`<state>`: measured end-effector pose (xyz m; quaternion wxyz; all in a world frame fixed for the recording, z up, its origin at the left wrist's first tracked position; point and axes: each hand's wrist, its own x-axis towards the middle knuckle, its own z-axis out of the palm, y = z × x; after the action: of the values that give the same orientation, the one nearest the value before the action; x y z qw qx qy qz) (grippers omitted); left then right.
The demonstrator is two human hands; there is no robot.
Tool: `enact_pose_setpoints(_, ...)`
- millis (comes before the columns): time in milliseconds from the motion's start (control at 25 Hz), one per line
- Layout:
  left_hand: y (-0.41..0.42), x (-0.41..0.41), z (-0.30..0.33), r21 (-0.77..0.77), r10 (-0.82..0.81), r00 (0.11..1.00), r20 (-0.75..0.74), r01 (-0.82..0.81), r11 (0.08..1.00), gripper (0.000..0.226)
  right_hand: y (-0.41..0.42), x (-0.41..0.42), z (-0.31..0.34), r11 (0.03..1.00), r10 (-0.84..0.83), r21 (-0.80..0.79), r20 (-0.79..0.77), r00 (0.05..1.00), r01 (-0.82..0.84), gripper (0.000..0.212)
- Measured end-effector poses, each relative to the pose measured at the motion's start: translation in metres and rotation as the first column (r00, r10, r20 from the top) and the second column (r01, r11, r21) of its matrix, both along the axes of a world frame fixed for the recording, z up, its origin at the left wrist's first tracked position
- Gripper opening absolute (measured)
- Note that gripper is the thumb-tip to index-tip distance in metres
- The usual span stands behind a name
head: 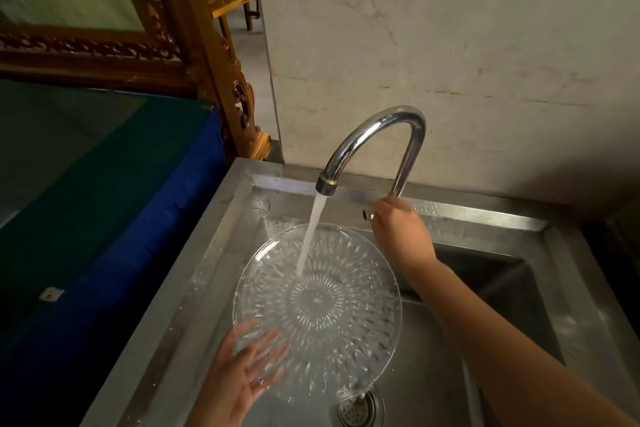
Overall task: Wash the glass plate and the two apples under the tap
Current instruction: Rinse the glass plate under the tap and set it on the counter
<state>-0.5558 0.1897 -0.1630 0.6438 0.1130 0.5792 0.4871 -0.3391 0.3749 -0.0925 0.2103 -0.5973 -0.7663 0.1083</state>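
A clear patterned glass plate (pixel 332 291) tilts over the steel sink (pixel 221 239), and water from the curved chrome tap (pixel 381 135) strikes its upper middle. My left hand (pixel 239 381) supports the plate from beneath at its near left edge, fingers spread and seen through the glass. My right hand (pixel 398 229) is closed around the tap handle (pixel 367 215) at the base of the tap. Water runs off the plate's lower edge onto the drain strainer (pixel 360 407). No apples are in view.
A blue-covered surface (pixel 114 218) lies left of the sink. A carved wooden frame (pixel 194 45) stands behind it. A pale marble wall (pixel 450 45) backs the tap. The sink's right side is a dark basin (pixel 495 281).
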Motion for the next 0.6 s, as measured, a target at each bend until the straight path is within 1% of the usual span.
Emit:
enact_pose_setpoints(40, -0.001, 0.001, -0.002, -0.007, 0.008, 1.0, -0.001, -0.008, 1.0, 0.027, -0.009, 0.004, -0.009, 0.999, 0.021, 0.027, 0.016, 1.0, -0.022, 0.023)
enact_pose_setpoints(120, -0.003, 0.001, -0.001, -0.014, 0.008, 1.0, -0.022, -0.008, 1.0, 0.024, -0.032, 0.012, -0.031, 0.997, 0.073, -0.013, 0.054, 0.996, -0.072, 0.032)
enact_pose_setpoints(160, -0.003, 0.0, 0.0, -0.01, -0.002, 0.999, -0.038, 0.001, 1.0, 0.024, -0.044, 0.018, -0.04, 0.996, 0.065, -0.064, -0.02, 0.998, -0.067, 0.04)
enact_pose_setpoints(200, -0.003, -0.001, 0.003, -0.001, -0.013, 0.998, -0.061, 0.013, 1.0, 0.024, -0.057, 0.024, -0.049, 0.987, 0.003, -0.158, -0.171, 0.985, -0.03, 0.049)
enact_pose_setpoints(240, -0.003, -0.002, 0.008, 0.015, -0.026, 0.996, -0.087, 0.027, 1.0, 0.025, -0.069, 0.029, -0.056, 0.953, -0.115, -0.304, -0.353, 0.929, 0.003, 0.058)
enact_pose_setpoints(280, -0.003, -0.004, 0.013, 0.04, -0.047, 0.992, -0.117, 0.052, 0.998, 0.029, -0.081, 0.034, -0.063, 0.885, -0.267, -0.465, -0.539, 0.799, -0.018, 0.062)
enact_pose_setpoints(320, -0.003, -0.005, 0.019, 0.073, -0.077, 0.986, -0.146, 0.089, 0.993, 0.037, -0.094, 0.037, -0.071, 0.807, -0.411, -0.581, -0.683, 0.604, -0.107, 0.056)
enact_pose_setpoints(360, -0.004, -0.007, 0.024, 0.101, -0.104, 0.98, -0.171, 0.122, 0.987, 0.044, -0.106, 0.041, -0.081, 0.737, -0.527, -0.643, -0.739, 0.42, -0.208, 0.04)
enact_pose_setpoints(400, -0.005, -0.008, 0.03, 0.133, -0.121, 0.974, -0.19, 0.147, 0.98, 0.044, -0.117, 0.043, -0.088, 0.686, -0.607, -0.672, -0.74, 0.289, -0.281, 0.021)
enact_pose_setpoints(440, -0.006, -0.009, 0.035, 0.168, -0.136, 0.968, -0.212, 0.173, 0.971, 0.04, -0.127, 0.045, -0.093, 0.665, -0.638, -0.676, -0.735, 0.229, -0.317, 0.015)
enact_pose_setpoints(480, -0.008, -0.01, 0.04, 0.198, -0.155, 0.954, -0.255, 0.209, 0.958, 0.036, -0.136, 0.047, -0.095, 0.655, -0.651, -0.671, -0.735, 0.192, -0.347, 0.013)
enact_pose_setpoints(520, -0.011, -0.011, 0.045, 0.213, -0.176, 0.933, -0.314, 0.25, 0.945, 0.035, -0.143, 0.049, -0.095, 0.659, -0.651, -0.652, -0.744, 0.15, -0.376, 0.014)
enact_pose_setpoints(600, -0.017, -0.009, 0.055, 0.218, -0.192, 0.887, -0.42, 0.304, 0.927, 0.033, -0.157, 0.06, -0.086, 0.668, -0.672, -0.62, -0.74, 0.025, -0.411, 0.026)
